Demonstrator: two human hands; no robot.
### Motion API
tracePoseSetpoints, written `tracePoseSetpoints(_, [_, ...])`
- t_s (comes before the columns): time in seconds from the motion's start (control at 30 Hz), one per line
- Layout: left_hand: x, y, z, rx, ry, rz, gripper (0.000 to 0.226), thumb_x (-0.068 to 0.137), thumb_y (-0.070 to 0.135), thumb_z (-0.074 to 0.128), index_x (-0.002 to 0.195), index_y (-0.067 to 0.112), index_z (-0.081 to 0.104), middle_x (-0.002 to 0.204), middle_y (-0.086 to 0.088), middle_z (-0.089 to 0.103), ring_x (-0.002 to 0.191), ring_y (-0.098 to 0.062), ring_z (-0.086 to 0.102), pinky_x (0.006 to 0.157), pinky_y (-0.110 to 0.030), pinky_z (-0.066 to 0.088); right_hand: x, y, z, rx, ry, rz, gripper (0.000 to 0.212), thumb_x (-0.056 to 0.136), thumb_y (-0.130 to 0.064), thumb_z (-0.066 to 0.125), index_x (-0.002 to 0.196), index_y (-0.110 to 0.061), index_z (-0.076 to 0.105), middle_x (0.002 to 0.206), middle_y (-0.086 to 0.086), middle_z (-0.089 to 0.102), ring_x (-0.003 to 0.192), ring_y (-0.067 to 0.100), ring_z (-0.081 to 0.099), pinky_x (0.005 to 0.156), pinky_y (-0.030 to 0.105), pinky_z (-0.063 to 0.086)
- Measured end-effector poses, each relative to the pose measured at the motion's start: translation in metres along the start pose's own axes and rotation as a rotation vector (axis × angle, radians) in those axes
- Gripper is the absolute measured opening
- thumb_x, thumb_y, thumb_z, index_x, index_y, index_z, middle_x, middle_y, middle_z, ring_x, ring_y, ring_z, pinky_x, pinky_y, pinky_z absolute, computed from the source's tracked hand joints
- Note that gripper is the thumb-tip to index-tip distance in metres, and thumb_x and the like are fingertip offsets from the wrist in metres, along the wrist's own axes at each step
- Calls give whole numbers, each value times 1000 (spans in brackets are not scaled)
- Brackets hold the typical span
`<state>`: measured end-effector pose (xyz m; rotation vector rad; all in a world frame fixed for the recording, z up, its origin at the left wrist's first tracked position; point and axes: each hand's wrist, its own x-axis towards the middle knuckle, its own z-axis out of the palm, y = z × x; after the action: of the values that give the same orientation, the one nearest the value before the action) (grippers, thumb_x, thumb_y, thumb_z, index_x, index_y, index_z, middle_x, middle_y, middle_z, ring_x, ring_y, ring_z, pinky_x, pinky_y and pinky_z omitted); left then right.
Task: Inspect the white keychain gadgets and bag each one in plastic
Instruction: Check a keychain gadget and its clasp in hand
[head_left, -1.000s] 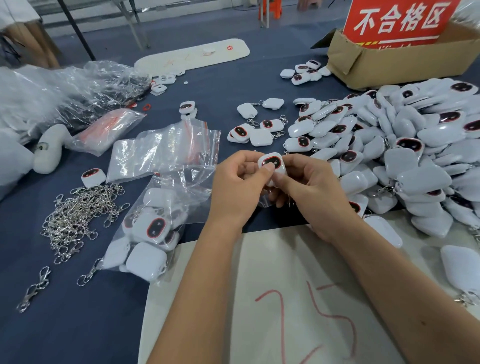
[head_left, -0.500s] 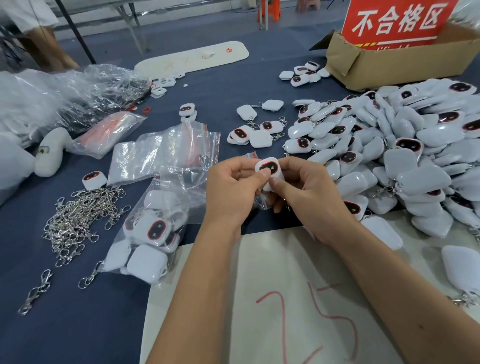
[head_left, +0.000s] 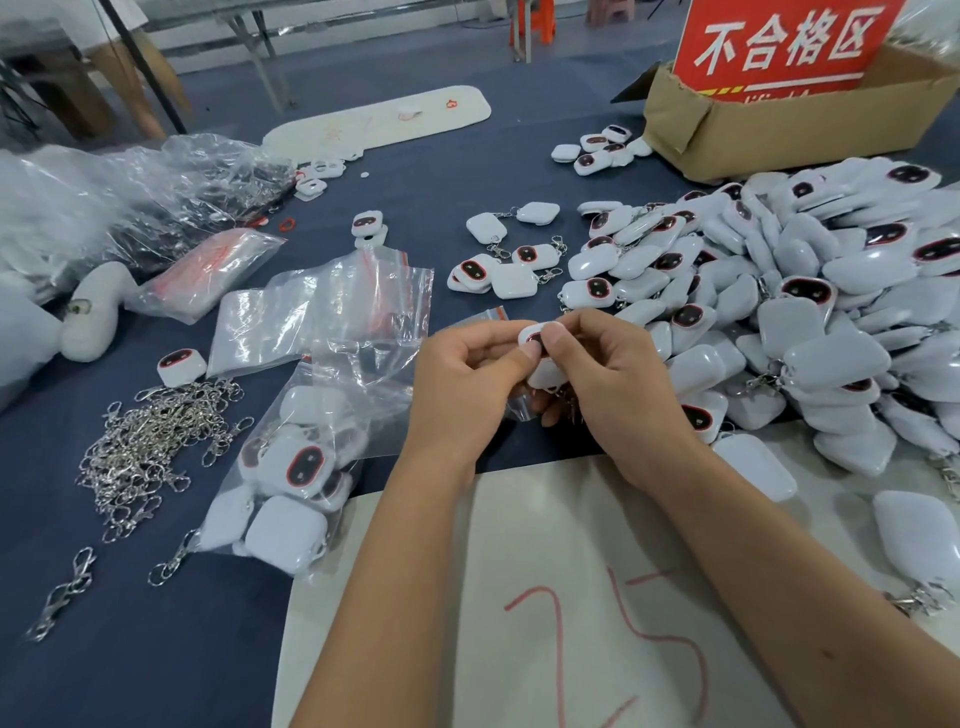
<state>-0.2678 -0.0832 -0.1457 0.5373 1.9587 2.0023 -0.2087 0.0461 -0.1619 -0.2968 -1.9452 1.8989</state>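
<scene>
dark blue tabletop (head_left: 467, 171) fills the frame; at centre, left hand (head_left: 467, 384) and right hand (head_left: 618, 384) both pinch one small white plastic keychain gadget (head_left: 537, 345), upright, a clear plastic bag (head_left: 514, 410) just beneath it.

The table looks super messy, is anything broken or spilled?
Nothing looks broken. It is messy, though: the white gadgets lie in a loose heap on the right, and the metal clips sit in a tangled pile on the left. Both hands hold one gadget over a small plastic bag.
</scene>
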Motion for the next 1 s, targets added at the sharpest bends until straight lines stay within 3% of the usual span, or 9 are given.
tracePoseSetpoints(0.17, [1, -2, 1, -5, -8, -13, 21, 97, 0, 63, 100, 10, 81, 76, -14, 75, 60, -23, 66, 58, -30, 55, -1, 1, -1, -97, 42, -28, 23, 107, -22, 57, 90, -12, 68, 65, 10, 71, 47, 24, 63, 48, 30, 52])
tracePoseSetpoints(0.33, [0, -3, 3, 28, 7, -8, 22, 97, 2, 63, 103, 13, 81, 82, -18, 76, 66, -28, 68, 69, -48, 59, -1, 2, -1, -130, 60, -34, 21, 107, -23, 57, 92, -14, 69, 66, 9, 72, 48, 26, 66, 50, 35, 55])
tracePoseSetpoints(0.47, [1, -1, 3, 63, 25, 34, 20, 97, 6, 64, 104, 14, 81, 85, -14, 77, 69, -26, 70, 71, -43, 61, 1, 2, 1, -54, 44, -35, 22, 107, -23, 57, 90, -16, 70, 67, 8, 71, 51, 21, 65, 48, 29, 52])
tracePoseSetpoints(0.57, [4, -4, 5, 235, 185, 103, 14, 97, 13, 68, 101, 17, 81, 90, 3, 78, 82, -18, 72, 79, -35, 60, 3, 5, 0, -30, 77, -25, 23, 107, -27, 55, 90, -17, 69, 67, 6, 71, 51, 23, 62, 47, 30, 50])
tracePoseSetpoints(0.67, [4, -7, 7, 463, 341, 171, 4, 94, 20, 71, 96, 22, 74, 88, 9, 72, 80, -9, 66, 77, -26, 53, 4, 9, 0, 4, 118, 6, 19, 106, -28, 55, 93, -22, 69, 71, 4, 71, 52, 19, 62, 47, 27, 47])
tracePoseSetpoints(0.8, [1, -10, 10, 777, 408, 91, 35, 82, 41, 79, 98, 24, 54, 101, 8, 57, 87, -14, 53, 76, -28, 39, 4, 11, 0, 1, 106, -18, 10, 97, -17, 61, 101, -19, 70, 73, -2, 71, 60, 13, 65, 52, 23, 48])
tracePoseSetpoints(0.9, [1, -9, 8, 848, 435, 67, 36, 81, 35, 80, 98, 22, 51, 102, 6, 56, 91, -18, 52, 79, -31, 41, 4, 11, -1, -36, 104, -32, 19, 92, -13, 62, 106, -22, 71, 77, -2, 73, 64, 12, 69, 54, 22, 49])
tracePoseSetpoints(1.0, [1, -6, 4, 832, 450, 75, 15, 86, 25, 70, 84, 19, 57, 83, 6, 62, 80, -17, 57, 71, -31, 44, 3, 10, 0, -36, 126, -11, 25, 97, -9, 65, 118, -23, 64, 83, -1, 75, 62, 13, 68, 55, 21, 49])
